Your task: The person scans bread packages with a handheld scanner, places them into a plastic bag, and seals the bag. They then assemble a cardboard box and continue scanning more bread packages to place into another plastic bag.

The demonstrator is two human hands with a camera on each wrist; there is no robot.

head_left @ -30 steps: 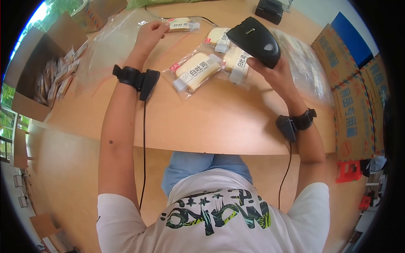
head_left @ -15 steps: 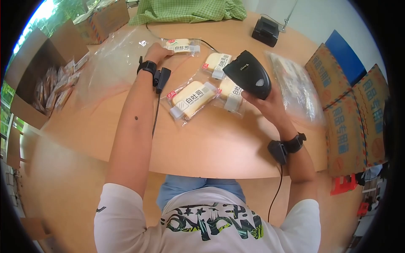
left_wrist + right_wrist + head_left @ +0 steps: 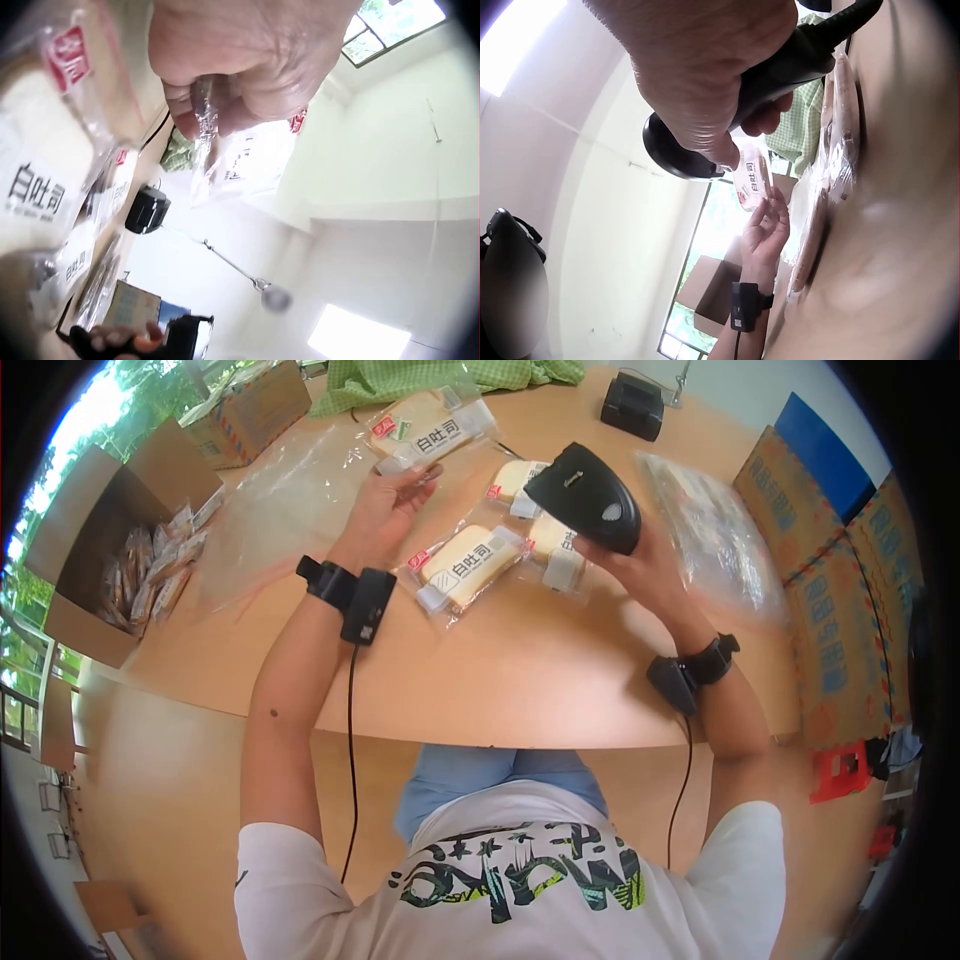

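Observation:
My left hand (image 3: pixel 385 510) pinches the near edge of a clear packet of sliced white bread (image 3: pixel 428 432), held up off the table with its printed face toward the head camera. In the left wrist view, thumb and fingers squeeze the crinkled wrapper (image 3: pixel 206 112). My right hand (image 3: pixel 645 565) grips a black barcode scanner (image 3: pixel 585 498) by its handle, its head tilted over the table. Between the hands lie more bread packets: the nearest one (image 3: pixel 465 568), another (image 3: pixel 555 550) partly under the scanner, and a third (image 3: pixel 515 488) behind.
At the left stands an open carton (image 3: pixel 70 580) with several small packets inside. A large clear plastic bag (image 3: pixel 270 510) lies beside it. Filled clear bags (image 3: pixel 710 535) and printed cartons (image 3: pixel 830 640) line the right side. Behind are a black device (image 3: pixel 632 405) and green checked cloth (image 3: pixel 430 382).
My left hand has taken hold of the far bread packet and lifted it from the table, turning it toward the head. The right hand keeps the scanner in nearly the same place.

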